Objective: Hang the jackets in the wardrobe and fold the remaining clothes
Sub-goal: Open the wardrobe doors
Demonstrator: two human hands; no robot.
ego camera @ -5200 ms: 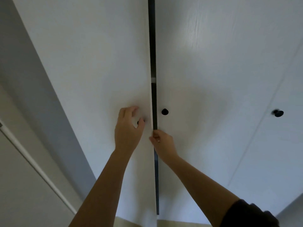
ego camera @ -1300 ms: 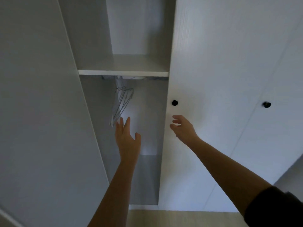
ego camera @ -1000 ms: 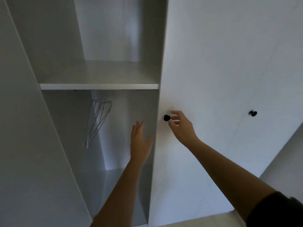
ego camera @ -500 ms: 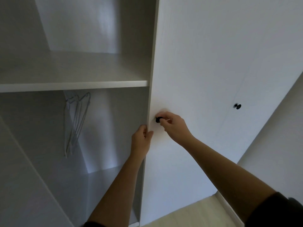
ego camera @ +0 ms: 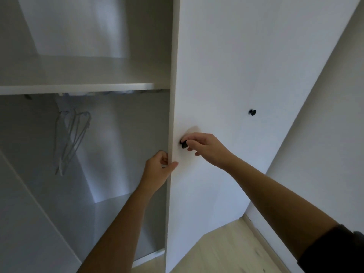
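White wardrobe (ego camera: 226, 56), black knob (ego camera: 184, 144), white hangers (ego camera: 72, 138)

White wardrobe shelf (ego camera: 78, 88) — wire hangers (ego camera: 72, 140) hang beneath it.

Knob (ego camera: 184, 145) half behind right hand (ego camera: 205, 148)

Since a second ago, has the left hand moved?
Yes. The left hand went right, away from the hangers, and now grips the door edge below the knob.
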